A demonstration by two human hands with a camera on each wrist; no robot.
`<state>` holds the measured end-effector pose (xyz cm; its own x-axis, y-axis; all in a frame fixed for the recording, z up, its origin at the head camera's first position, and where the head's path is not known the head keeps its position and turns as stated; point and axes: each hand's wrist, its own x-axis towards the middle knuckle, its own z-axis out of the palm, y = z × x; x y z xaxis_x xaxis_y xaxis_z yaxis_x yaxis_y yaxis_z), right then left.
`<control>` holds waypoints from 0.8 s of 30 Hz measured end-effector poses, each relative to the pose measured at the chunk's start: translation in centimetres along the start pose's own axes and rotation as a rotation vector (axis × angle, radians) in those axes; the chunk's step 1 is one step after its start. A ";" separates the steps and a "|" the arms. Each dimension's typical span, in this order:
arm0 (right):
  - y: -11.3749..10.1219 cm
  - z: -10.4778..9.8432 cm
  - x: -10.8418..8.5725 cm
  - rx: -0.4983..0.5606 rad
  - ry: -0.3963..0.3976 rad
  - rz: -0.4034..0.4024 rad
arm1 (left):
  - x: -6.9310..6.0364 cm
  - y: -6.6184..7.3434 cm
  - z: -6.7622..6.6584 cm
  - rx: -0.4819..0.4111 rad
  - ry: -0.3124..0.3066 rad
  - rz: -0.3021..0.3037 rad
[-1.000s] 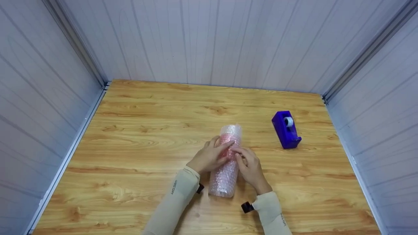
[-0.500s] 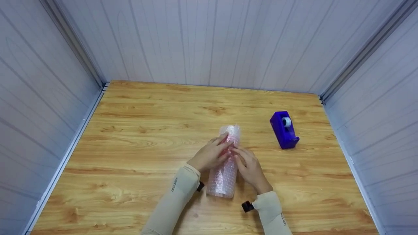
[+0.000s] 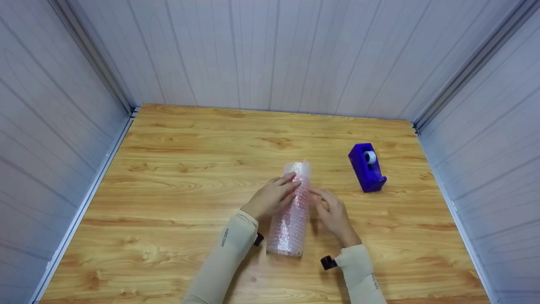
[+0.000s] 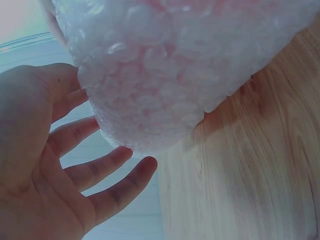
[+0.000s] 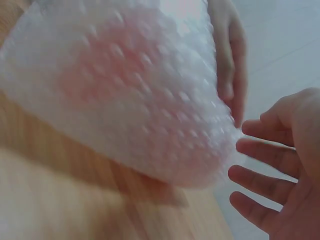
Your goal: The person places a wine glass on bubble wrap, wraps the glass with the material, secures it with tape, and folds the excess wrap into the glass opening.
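A bubble-wrapped roll (image 3: 289, 230), pinkish inside, lies lengthwise on the wooden table. My left hand (image 3: 270, 198) rests on its left side, fingers spread over the wrap; in the left wrist view that hand (image 4: 65, 160) has its fingertips against the bubble wrap (image 4: 150, 85). At the roll's right side is my right hand (image 3: 334, 213), its index fingertip near the wrap edge. The right wrist view has the right hand's (image 5: 295, 170) fingers slightly bent beside the bubble wrap (image 5: 150, 100); whether thumb and index pinch the edge is unclear.
A blue tape dispenser (image 3: 368, 169) with a white-rimmed roll stands on the table to the right of the wrapped roll. Pale panel walls (image 3: 270, 55) enclose the wooden table (image 3: 190, 147) at the back and both sides.
My right hand has moved a little to the right, off the top of the roll to its side. The left hand has stayed on the roll, fingers slightly further forward than at first.
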<state>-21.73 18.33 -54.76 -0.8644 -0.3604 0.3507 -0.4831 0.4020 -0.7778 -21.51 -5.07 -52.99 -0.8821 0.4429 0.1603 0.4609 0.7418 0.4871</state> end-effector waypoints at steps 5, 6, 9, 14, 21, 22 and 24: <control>2.0 -4.7 1.0 -0.059 0.156 0.070 | 0.1 0.0 0.0 -0.027 -0.001 -0.018; 2.4 -5.8 1.3 -0.078 0.199 0.082 | 0.1 0.0 0.1 -0.031 0.000 -0.019; 3.9 -8.9 2.0 -0.155 0.308 0.144 | 0.1 0.0 0.2 -0.041 -0.008 -0.030; 6.0 -12.2 2.6 -0.272 0.344 0.283 | 0.1 0.0 0.3 -0.053 -0.015 -0.042; 7.9 -14.2 3.0 -0.357 0.232 0.393 | 0.2 0.1 0.3 -0.052 -0.008 -0.047; 8.0 -14.3 3.1 -0.365 0.207 0.404 | 0.2 0.1 0.3 -0.052 -0.007 -0.050; 8.3 -14.5 3.2 -0.381 0.165 0.421 | 0.2 0.1 0.3 -0.049 -0.001 -0.051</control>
<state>-30.57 32.73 -52.52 -0.9881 0.0191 0.1529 -0.0837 0.7670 -0.6362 -21.60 -4.73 -53.16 -0.9044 0.4053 0.1331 0.4097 0.7382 0.5359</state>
